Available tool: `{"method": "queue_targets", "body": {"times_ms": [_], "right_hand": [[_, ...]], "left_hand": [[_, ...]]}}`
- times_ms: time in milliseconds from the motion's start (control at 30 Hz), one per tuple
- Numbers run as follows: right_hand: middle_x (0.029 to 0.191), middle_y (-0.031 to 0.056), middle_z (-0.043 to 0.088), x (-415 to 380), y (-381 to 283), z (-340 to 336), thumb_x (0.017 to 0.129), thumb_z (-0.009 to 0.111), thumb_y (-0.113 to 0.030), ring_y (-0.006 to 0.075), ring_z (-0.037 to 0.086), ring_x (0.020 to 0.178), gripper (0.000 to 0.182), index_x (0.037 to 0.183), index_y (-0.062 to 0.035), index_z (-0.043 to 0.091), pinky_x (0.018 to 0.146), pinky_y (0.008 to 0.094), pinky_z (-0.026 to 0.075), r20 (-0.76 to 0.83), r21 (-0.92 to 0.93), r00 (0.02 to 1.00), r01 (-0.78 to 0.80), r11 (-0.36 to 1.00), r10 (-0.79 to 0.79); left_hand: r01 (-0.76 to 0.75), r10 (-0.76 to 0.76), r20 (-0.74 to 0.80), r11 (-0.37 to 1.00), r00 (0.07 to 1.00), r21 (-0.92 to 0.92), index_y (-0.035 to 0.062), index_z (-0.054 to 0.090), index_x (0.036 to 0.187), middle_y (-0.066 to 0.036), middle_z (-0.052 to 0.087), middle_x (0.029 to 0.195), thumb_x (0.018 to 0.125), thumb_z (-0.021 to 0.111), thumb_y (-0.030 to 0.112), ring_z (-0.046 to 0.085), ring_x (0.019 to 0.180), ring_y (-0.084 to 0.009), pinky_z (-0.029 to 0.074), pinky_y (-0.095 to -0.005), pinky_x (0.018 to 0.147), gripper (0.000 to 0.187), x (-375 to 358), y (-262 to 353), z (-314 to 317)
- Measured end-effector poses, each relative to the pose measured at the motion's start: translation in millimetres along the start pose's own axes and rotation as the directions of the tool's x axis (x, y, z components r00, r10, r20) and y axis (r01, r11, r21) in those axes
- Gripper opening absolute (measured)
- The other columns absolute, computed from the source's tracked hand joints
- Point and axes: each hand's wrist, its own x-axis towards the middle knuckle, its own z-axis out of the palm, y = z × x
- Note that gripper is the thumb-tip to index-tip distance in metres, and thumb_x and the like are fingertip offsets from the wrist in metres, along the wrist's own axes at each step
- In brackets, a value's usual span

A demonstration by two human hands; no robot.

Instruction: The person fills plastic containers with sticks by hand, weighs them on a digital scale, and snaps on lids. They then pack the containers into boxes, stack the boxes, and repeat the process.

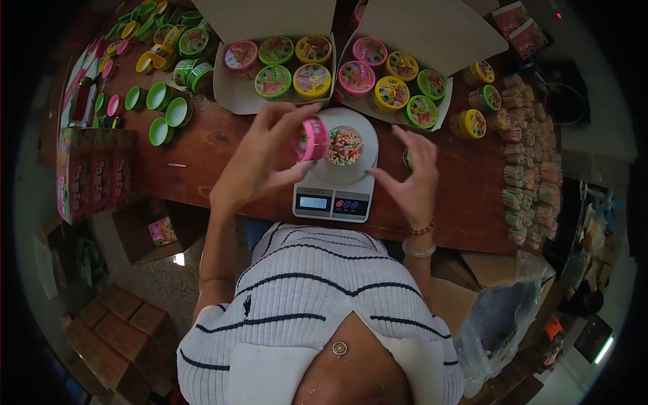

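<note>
My left hand (253, 158) grips a small pink tub (314, 140) with a printed band, tilted on its side above the left part of the kitchen scale. On the round plate of the white kitchen scale (369, 128) sits a small round container (345, 146) filled with tiny multicoloured pieces, too small to name. To the right of the scale, my right hand (413, 179) is open, thumb and fingers spread, holding nothing. Partly hidden behind its fingers is a small yellowish item (407, 159). The scale's display is lit, but its digits are unreadable.
Behind the scale stand two open cartons (233, 101) (442, 115) of pink, green and yellow lidded tubs. Empty green cups (159, 96) lie at the left. Bundles of thin sticks (520, 169) line the right edge, near loose yellow tubs (472, 123). Printed boxes (94, 172) stand left.
</note>
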Motion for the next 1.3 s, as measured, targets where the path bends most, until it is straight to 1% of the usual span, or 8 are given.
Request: {"method": "queue_targets", "body": {"times_ms": [333,533,667,733,867,1100,1167,1300], "right_hand": [[0.132,0.0189,0.055,-8.5,-25.0,57.4,0.073,0.090,-0.012,0.0340,0.058,0.124,0.074,0.135,-0.0032,0.052,0.106,0.0403,0.050,0.058,0.755,0.998,-0.065,0.652,0.033],[0.132,0.0187,0.053,14.8,-37.1,67.3,0.066,0.092,-0.001,0.0305,0.060,0.119,0.077,0.132,-0.0073,0.052,0.096,0.0396,0.054,-0.236,0.214,0.832,0.549,0.808,-0.503],[0.104,0.0074,0.066,13.1,-54.0,62.1,0.098,0.073,-0.029,0.0146,0.069,0.079,0.045,0.129,-0.0047,0.052,0.065,0.0246,0.054,0.306,0.756,0.952,-0.231,0.613,-0.018],[0.087,0.0013,0.067,24.5,-28.5,62.5,0.106,0.053,-0.050,0.0081,0.063,0.062,0.049,0.127,-0.0056,0.053,0.053,0.0205,0.048,0.762,0.535,0.580,-0.815,-0.223,-0.289],[0.138,0.0150,0.054,15.7,-75.7,71.9,0.104,0.063,-0.038,0.0237,0.058,0.129,0.066,0.151,-0.0037,0.030,0.107,0.0349,0.047,0.105,0.786,0.982,0.016,0.618,-0.159],[0.119,0.0113,0.063,23.4,-79.5,63.6,0.106,0.062,-0.026,0.0188,0.071,0.083,0.059,0.150,-0.0119,0.027,0.061,0.0321,0.060,0.748,0.657,0.636,-0.671,0.343,-0.188],[0.111,0.0094,0.063,33.5,-75.8,72.0,0.110,0.053,-0.036,0.0193,0.071,0.084,0.045,0.142,-0.0099,0.035,0.054,0.0297,0.057,0.745,0.538,0.596,-0.802,-0.259,-0.300],[0.120,0.0098,0.059,36.1,-89.0,77.8,0.099,0.073,-0.022,0.0221,0.068,0.092,0.050,0.136,-0.0068,0.043,0.070,0.0328,0.057,0.373,0.844,0.919,-0.278,0.459,-0.130]], "left_hand": [[-0.157,0.157,-0.010,0.977,0.988,-0.142,0.0090,0.056,0.138,-0.018,0.054,0.117,0.085,0.068,0.040,0.055,0.110,-0.0344,0.047,-0.0413,0.099,0.063,15.3,-0.2,26.6],[0.139,-0.284,-0.212,0.844,0.935,-0.518,0.0002,0.056,0.122,-0.016,0.057,0.110,0.098,0.055,0.049,0.058,0.103,-0.0289,0.046,-0.0373,0.095,0.054,7.9,2.8,37.7],[-0.018,-0.043,-0.354,0.986,0.934,-0.167,0.0025,0.061,0.117,-0.018,0.058,0.107,0.093,0.062,0.044,0.063,0.096,-0.0336,0.052,-0.0398,0.083,0.048,1.3,-0.5,24.1],[-0.177,0.148,-0.322,0.982,0.935,-0.062,0.0038,0.063,0.116,-0.019,0.058,0.107,0.090,0.065,0.044,0.064,0.093,-0.0360,0.053,-0.0416,0.078,0.048,-0.6,-10.3,19.4],[-0.114,-0.001,-0.457,0.968,0.889,-0.224,0.0006,0.061,0.115,-0.018,0.059,0.107,0.092,0.063,0.053,0.063,0.095,-0.0359,0.052,-0.0414,0.082,0.057,-1.8,-14.7,21.0],[-0.244,0.248,-0.450,0.967,0.858,0.068,0.0034,0.064,0.112,-0.019,0.063,0.104,0.087,0.066,0.055,0.066,0.095,-0.0372,0.056,-0.0447,0.077,0.057,-13.8,-30.5,-7.3],[-0.334,0.390,-0.371,0.919,0.842,0.209,0.0071,0.064,0.113,-0.019,0.063,0.105,0.082,0.070,0.049,0.066,0.096,-0.0355,0.058,-0.0459,0.069,0.052,-13.6,-33.5,-9.7],[-0.195,0.134,-0.529,0.979,0.838,-0.061,0.0033,0.058,0.119,-0.015,0.062,0.106,0.095,0.060,0.042,0.064,0.095,-0.0251,0.053,-0.0338,0.081,0.046,-13.0,-26.6,6.9]]}}
